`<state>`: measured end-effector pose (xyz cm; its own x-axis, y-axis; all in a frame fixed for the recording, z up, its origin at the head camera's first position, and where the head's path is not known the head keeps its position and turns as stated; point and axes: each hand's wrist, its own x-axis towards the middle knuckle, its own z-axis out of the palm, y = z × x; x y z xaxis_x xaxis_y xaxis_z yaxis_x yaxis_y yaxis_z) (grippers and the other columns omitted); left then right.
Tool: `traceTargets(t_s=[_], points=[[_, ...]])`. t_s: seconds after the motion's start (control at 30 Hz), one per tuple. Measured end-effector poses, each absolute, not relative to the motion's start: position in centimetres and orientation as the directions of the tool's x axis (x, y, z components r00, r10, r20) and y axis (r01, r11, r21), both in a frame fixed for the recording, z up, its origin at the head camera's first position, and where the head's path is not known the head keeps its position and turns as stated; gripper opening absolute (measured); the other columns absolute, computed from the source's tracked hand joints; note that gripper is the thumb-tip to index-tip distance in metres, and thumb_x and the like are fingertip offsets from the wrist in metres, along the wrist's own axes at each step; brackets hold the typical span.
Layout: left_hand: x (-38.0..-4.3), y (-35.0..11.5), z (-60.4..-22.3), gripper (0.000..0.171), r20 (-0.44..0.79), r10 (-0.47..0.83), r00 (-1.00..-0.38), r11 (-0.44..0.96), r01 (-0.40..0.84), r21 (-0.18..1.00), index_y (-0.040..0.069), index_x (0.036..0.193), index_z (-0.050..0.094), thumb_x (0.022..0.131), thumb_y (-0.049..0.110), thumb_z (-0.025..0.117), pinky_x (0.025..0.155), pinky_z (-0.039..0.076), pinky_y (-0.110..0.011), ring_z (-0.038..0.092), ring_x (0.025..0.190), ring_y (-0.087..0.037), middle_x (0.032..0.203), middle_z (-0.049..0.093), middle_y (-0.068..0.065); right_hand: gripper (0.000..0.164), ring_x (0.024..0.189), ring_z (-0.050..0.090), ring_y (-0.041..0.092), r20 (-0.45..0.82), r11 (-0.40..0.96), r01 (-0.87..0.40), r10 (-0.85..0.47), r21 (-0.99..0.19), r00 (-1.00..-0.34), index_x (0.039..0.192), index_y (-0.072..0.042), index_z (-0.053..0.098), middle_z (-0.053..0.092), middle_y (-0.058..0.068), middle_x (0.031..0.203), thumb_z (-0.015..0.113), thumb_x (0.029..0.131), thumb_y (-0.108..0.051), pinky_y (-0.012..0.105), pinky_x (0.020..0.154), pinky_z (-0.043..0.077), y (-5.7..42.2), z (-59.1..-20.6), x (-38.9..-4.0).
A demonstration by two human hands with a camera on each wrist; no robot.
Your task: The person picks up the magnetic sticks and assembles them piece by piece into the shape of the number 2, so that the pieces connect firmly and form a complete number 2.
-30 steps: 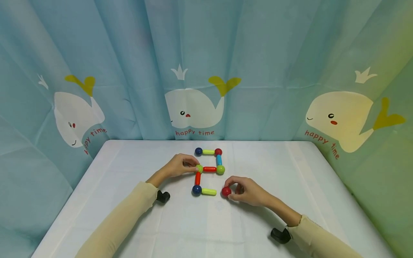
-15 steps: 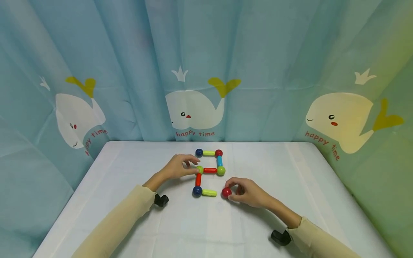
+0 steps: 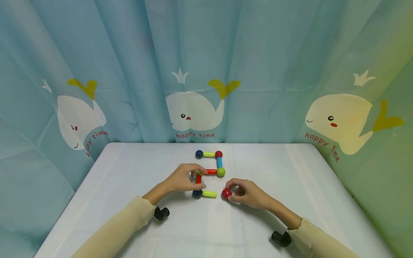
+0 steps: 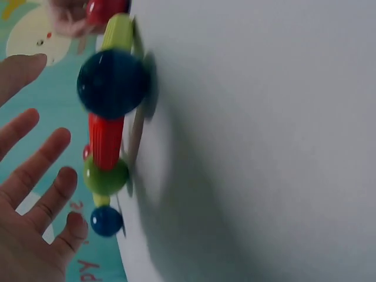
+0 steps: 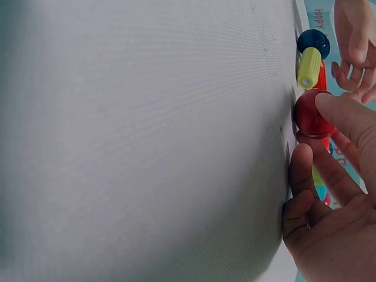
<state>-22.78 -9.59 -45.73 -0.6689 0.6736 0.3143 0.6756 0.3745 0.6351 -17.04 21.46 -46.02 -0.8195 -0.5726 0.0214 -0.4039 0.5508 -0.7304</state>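
My right hand [image 3: 249,193] pinches a red ball [image 3: 226,194] between thumb and fingers, just right of the free end of a yellow-green rod [image 3: 209,194]. That rod joins a dark blue ball [image 4: 113,84], from which a red rod [image 4: 106,142] runs back to a green ball [image 4: 106,175]. My left hand [image 3: 184,178] hovers over this red rod with fingers spread and nothing in them; in the head view it partly covers the green ball. A second red rod [image 3: 211,172] leads right to another green ball [image 3: 221,172].
From the right green ball a light blue rod [image 3: 219,162] goes back to a red ball [image 3: 218,154]. Another yellow-green rod [image 3: 209,154] links that to a far dark blue ball [image 3: 199,154]. All lie on a white table [image 3: 138,157] before a whale-print curtain [image 3: 267,71].
My left hand has left the green ball and come forward, toward the near dark blue ball, its fingers spreading. The right hand stays in place with the red ball.
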Motion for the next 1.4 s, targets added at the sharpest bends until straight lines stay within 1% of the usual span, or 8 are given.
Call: traceTargets(t_s=[0.1, 0.23, 0.37, 0.47, 0.63, 0.8, 1.1, 1.4], points=[[-22.0, -9.1, -46.0, 0.042, 0.302, 0.703, -0.643, 0.388, 0.704, 0.595, 0.009, 0.116, 0.074, 0.083, 0.031, 0.086, 0.068, 0.043, -0.026, 0.059, 0.079, -0.025, 0.102, 0.074, -0.003, 0.028, 0.073, 0.055, 0.012, 0.019, 0.554, -0.404, -0.572, -0.728, -0.82, 0.117, -0.018, 0.068, 0.065, -0.004, 0.099, 0.079, 0.091, -0.016, 0.024, 0.066, 0.048, 21.5, -46.2, -17.1], [-21.3, -8.5, -46.3, 0.039, 0.268, 0.733, -0.625, 0.419, 0.725, 0.547, 0.014, 0.114, 0.075, 0.082, 0.034, 0.086, 0.071, 0.046, -0.024, 0.059, 0.081, -0.018, 0.1, 0.073, 0.003, 0.028, 0.073, 0.055, 0.012, 0.017, 0.552, -0.401, -0.573, -0.731, -0.82, 0.117, -0.019, 0.068, 0.065, -0.004, 0.098, 0.079, 0.091, -0.017, 0.024, 0.066, 0.048, 21.5, -46.2, -17.1], [-20.8, -8.0, -46.4, 0.036, 0.228, 0.745, -0.626, 0.459, 0.73, 0.507, 0.018, 0.112, 0.075, 0.083, 0.035, 0.086, 0.079, 0.048, -0.025, 0.061, 0.088, -0.009, 0.1, 0.073, 0.009, 0.028, 0.073, 0.056, 0.012, 0.022, 0.544, -0.403, -0.576, -0.736, -0.817, 0.116, -0.019, 0.068, 0.065, -0.004, 0.099, 0.079, 0.091, -0.018, 0.024, 0.066, 0.048, 21.4, -46.2, -17.1], [-20.5, -7.7, -46.3, 0.034, 0.204, 0.744, -0.636, 0.486, 0.725, 0.489, 0.019, 0.112, 0.076, 0.083, 0.034, 0.086, 0.082, 0.048, -0.026, 0.062, 0.09, -0.006, 0.099, 0.074, 0.011, 0.028, 0.073, 0.056, 0.012, 0.021, 0.544, -0.399, -0.573, -0.738, -0.819, 0.116, -0.019, 0.068, 0.065, -0.004, 0.1, 0.079, 0.091, -0.018, 0.024, 0.066, 0.049, 21.4, -46.2, -17.2], [-20.3, -7.5, -46.4, 0.029, 0.189, 0.738, -0.648, 0.513, 0.721, 0.466, 0.021, 0.108, 0.078, 0.083, 0.033, 0.087, 0.077, 0.045, -0.025, 0.059, 0.089, -0.006, 0.092, 0.074, 0.014, 0.027, 0.074, 0.056, 0.013, 0.018, 0.547, -0.394, -0.568, -0.738, -0.823, 0.116, -0.02, 0.068, 0.065, -0.004, 0.101, 0.08, 0.091, -0.018, 0.024, 0.066, 0.049, 21.5, -46.2, -17.2], [-20.2, -7.3, -46.7, 0.023, 0.218, 0.732, -0.645, 0.525, 0.738, 0.424, 0.023, 0.102, 0.08, 0.082, 0.031, 0.088, 0.073, 0.042, -0.023, 0.054, 0.084, -0.005, 0.088, 0.074, 0.015, 0.028, 0.074, 0.057, 0.013, 0.021, 0.547, -0.396, -0.567, -0.737, -0.823, 0.116, -0.02, 0.068, 0.065, -0.004, 0.101, 0.08, 0.091, -0.018, 0.024, 0.066, 0.049, 21.5, -46.2, -17.2], [-20.1, -7.4, -47.3, 0.014, 0.253, 0.7, -0.668, 0.517, 0.718, 0.466, 0.023, 0.095, 0.082, 0.083, 0.028, 0.087, 0.076, 0.043, -0.024, 0.053, 0.083, -0.005, 0.085, 0.071, 0.02, 0.027, 0.074, 0.056, 0.012, 0.028, 0.532, -0.403, -0.578, -0.745, -0.816, 0.117, -0.018, 0.067, 0.065, -0.004, 0.101, 0.079, 0.092, -0.017, 0.024, 0.066, 0.049, 21.5, -46.3, -17.1], [-20.0, -7.5, -47.0, 0.013, 0.241, 0.684, -0.689, 0.514, 0.689, 0.511, 0.023, 0.095, 0.081, 0.084, 0.026, 0.086, 0.081, 0.045, -0.029, 0.056, 0.086, -0.008, 0.086, 0.07, 0.019, 0.027, 0.074, 0.056, 0.012, 0.038, 0.532, -0.403, -0.569, -0.745, -0.822, 0.116, -0.019, 0.069, 0.066, -0.004, 0.104, 0.08, 0.091, -0.016, 0.024, 0.067, 0.049, 21.3, -46.3, -17.0]])
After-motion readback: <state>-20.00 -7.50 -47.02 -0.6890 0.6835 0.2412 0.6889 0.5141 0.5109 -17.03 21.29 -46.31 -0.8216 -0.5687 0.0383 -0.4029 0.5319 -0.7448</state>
